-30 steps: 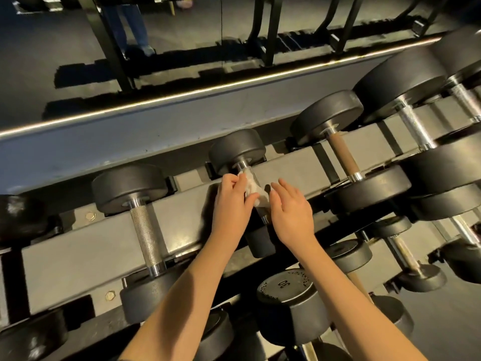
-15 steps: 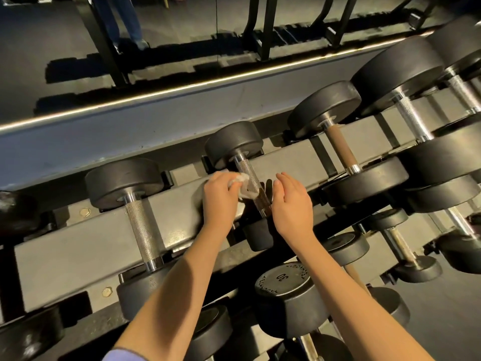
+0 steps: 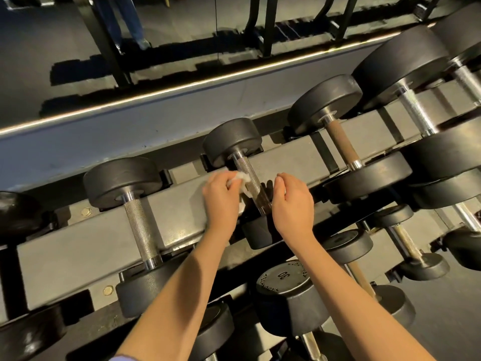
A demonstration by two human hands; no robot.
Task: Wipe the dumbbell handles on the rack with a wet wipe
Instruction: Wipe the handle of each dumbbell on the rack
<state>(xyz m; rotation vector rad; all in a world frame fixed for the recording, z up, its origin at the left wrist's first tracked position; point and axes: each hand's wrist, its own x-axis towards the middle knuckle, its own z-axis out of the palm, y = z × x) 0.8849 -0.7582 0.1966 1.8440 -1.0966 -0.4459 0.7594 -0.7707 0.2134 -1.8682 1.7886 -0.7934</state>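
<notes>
Wiping is under way on the small dumbbell (image 3: 230,143), which lies in its cradle at the middle of the upper rack rail (image 3: 78,246), far head up and near head toward the person.

1. Position of the wet wipe (image 3: 238,178): bunched into a white wad, it sits against the left side of the knurled handle (image 3: 247,170), about midway along the bar.
2. Left hand (image 3: 221,204): the fingers (image 3: 218,179) are curled and pinch the wipe.
3. Right hand (image 3: 292,204): the fingers (image 3: 282,181) are loosely curled just right of the handle, and nothing shows in them. Whether they touch the bar cannot be told.

Handling notes (judgement):
- The wipe is likely light, limp and damp. It will bunch and slide in the grip, and the knurling may snag or shred it. Hold it as a folded pad under the fingertips, then wrap it round the bar to reach the underside.
- The dumbbell is rigid and heavy for its size. Lifting is not needed; the cradle carries it. The round bar may roll under a sideways stroke, so steady it at the near head or low on the handle.
- The knurled steel gives good friction when dry and somewhat less once wetted.

The neighbouring handle (image 3: 138,230) to the left and the brown handle (image 3: 341,144) to the right await the same treatment.
</notes>
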